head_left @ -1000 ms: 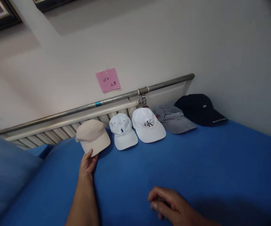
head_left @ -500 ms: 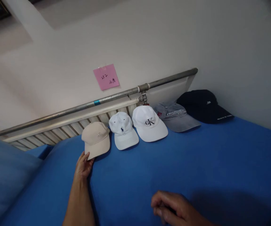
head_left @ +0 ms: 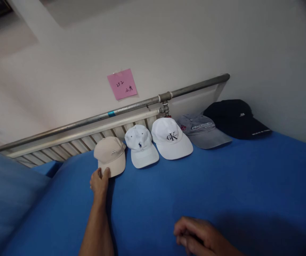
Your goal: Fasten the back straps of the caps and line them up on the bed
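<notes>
At the left end of a row of caps sits a beige baseball cap (head_left: 108, 151) with a small logo. My left hand (head_left: 99, 179) pinches the near left edge of its brim, thumb on top; some fingertips are hidden. Beside it lie a white cap with a dark rider emblem (head_left: 139, 142) and a white cap with CK-like lettering (head_left: 170, 138). Further right, a grey cap (head_left: 208, 133) is partly behind its neighbour, and a black cap (head_left: 235, 119) ends the row. My right hand (head_left: 195, 233) hovers low over the blue cover, fingers curled in with nothing visible in them.
A blue cover (head_left: 147, 199) stretches beneath the caps. Behind them run a white radiator (head_left: 70, 149) and a metal pipe (head_left: 134, 106) along the wall. A pink note (head_left: 122, 84) is stuck above the pipe. Blue fabric (head_left: 9, 185) hangs at the left.
My left hand has shifted right along the beige cap's brim, and its thumb now lies further onto it. My right hand stays curled in nearly the same place. The view has shifted slightly.
</notes>
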Tool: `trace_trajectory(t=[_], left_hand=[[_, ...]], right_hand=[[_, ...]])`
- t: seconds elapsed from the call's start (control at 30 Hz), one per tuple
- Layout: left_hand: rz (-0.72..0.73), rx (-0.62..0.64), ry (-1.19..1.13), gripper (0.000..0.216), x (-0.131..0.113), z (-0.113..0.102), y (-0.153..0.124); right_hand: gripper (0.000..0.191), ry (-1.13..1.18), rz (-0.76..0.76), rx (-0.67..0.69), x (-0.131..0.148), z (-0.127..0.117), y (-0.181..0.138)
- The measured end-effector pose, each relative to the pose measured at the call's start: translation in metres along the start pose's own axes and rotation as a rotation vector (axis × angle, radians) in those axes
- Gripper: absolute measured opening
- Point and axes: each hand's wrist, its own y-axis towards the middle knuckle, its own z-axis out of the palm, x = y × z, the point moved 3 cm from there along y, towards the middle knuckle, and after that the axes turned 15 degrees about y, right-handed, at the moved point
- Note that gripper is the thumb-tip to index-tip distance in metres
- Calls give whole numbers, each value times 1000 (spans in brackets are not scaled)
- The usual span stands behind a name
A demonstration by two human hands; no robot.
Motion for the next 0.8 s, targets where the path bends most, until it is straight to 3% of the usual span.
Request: trace_trajectory(t=[0.2,0.33,0.8], left_hand=[[98,36,212,88,-22,3,-11],[119,71,354,93,-25,7,-14],[153,99,360,97,-23,12,-6]], right_hand=[[15,-20,9,-38,1,1,1],[18,-35,6,4,-1,0,2],[16,-63,-2,-8,0,1,1]])
